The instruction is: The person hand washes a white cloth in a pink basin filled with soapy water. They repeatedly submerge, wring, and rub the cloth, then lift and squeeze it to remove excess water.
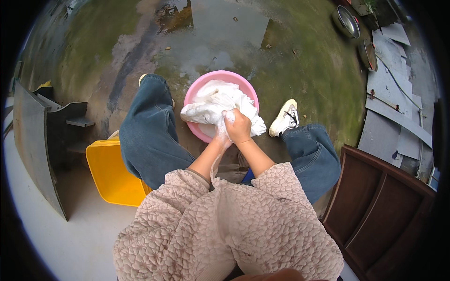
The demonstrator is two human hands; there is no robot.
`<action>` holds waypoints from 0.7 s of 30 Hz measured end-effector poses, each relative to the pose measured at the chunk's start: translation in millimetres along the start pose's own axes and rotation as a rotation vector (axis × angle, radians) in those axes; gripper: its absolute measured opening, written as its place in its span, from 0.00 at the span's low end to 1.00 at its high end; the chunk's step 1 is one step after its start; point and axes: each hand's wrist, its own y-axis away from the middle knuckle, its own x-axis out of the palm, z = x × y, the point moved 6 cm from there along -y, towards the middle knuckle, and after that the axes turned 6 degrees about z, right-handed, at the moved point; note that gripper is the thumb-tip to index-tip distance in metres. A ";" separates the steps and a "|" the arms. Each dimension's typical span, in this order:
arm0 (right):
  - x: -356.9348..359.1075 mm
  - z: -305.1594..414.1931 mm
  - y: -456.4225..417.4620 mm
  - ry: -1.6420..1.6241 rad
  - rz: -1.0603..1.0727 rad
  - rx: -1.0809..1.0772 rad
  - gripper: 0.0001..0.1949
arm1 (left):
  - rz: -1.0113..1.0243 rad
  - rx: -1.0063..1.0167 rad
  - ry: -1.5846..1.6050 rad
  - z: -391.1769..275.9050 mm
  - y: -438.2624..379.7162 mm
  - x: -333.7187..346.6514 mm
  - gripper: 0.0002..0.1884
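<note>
A pink plastic basin stands on the wet ground between my feet. Wet white cloth is heaped in it, with folds hanging over the rim at the left and lower right. My right hand is closed in a fist around a bunched part of this cloth, near the basin's front rim. Against it, my left hand also grips the cloth; suds and the right hand hide much of its fingers. White foam clings to both hands.
A yellow plastic bucket lies beside my left leg. Grey boards stand at far left. At right are a brown wooden panel, grey sheets and a glass pot lid. My white shoe is right of the basin.
</note>
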 end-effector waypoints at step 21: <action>-20.1 13.7 35.3 -0.316 0.447 -0.302 0.08 | 0.080 0.021 0.343 -18.1 -7.2 30.8 0.26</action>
